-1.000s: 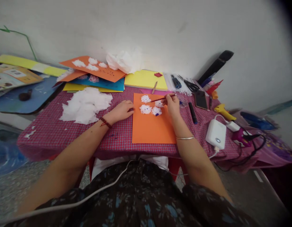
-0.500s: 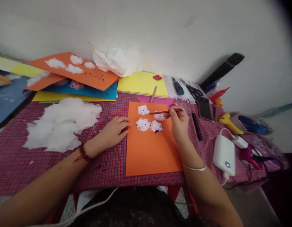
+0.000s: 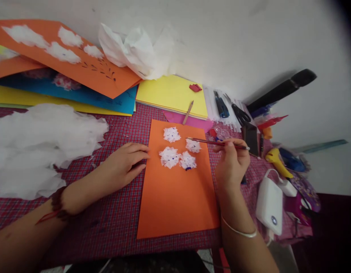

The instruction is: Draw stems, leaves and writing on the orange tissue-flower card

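Note:
A sheet of orange paper (image 3: 175,204) lies on the checked tablecloth, bearing white crinkled paper pieces with blue specks: one at the top left (image 3: 172,134), one at the top right (image 3: 194,145) and two lower down. In my right hand (image 3: 231,163) is a dark red pencil (image 3: 211,142), its pale tip pointing left above the top right piece; whether it touches cannot be made out. My left hand (image 3: 125,163) rests flat, fingers stretched out, with the tips at the sheet's left edge.
Layered white tissue (image 3: 41,148) spreads on the left, with decorated orange paper (image 3: 107,85) behind. Yellow sheets (image 3: 166,94) carry a short pencil (image 3: 188,112). Scissors (image 3: 240,113), a blue cutter (image 3: 221,104) and a white power bank (image 3: 269,206) lie on the right.
My right hand has moved right with the pencil, and its tip has left the top left piece for the top right one. The camera view has also shifted closer.

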`<move>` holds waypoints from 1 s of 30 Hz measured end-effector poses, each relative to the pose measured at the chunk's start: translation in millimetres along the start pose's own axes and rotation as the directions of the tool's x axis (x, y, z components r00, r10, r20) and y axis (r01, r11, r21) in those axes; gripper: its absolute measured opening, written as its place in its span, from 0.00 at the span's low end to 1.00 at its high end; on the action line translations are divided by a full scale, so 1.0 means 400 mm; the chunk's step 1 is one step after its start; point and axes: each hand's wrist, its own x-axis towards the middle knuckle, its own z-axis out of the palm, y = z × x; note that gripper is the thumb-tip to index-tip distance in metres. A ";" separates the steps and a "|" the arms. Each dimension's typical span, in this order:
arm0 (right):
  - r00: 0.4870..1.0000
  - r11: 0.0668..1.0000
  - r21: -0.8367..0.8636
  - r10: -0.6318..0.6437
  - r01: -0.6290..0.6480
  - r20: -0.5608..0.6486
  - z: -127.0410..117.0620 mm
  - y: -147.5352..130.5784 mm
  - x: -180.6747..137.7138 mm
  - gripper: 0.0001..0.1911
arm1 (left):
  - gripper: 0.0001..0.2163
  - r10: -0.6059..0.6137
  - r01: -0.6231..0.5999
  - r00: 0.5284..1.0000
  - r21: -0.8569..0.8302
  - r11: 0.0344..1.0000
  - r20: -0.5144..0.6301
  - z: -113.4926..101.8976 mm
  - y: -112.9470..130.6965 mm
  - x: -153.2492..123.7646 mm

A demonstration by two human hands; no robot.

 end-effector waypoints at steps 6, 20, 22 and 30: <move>1.000 0.999 0.040 0.002 0.000 -0.030 0.000 -0.006 0.000 0.07 | 0.12 -0.040 0.041 0.997 -0.004 0.999 0.073 -0.014 0.017 0.004; 0.957 0.993 -0.095 0.091 -0.068 0.275 0.025 0.008 -0.047 0.09 | 0.12 -0.021 0.021 0.996 0.003 1.000 0.083 -0.018 0.025 0.010; 0.956 0.992 -0.085 0.111 -0.091 0.273 0.030 0.004 -0.049 0.09 | 0.12 -0.022 0.022 0.996 -0.002 1.000 0.085 -0.017 0.025 0.008; 0.953 0.986 -0.097 0.159 -0.138 0.258 0.040 -0.002 -0.050 0.10 | 0.12 -0.032 0.033 0.995 -0.011 0.999 0.090 -0.022 0.032 0.011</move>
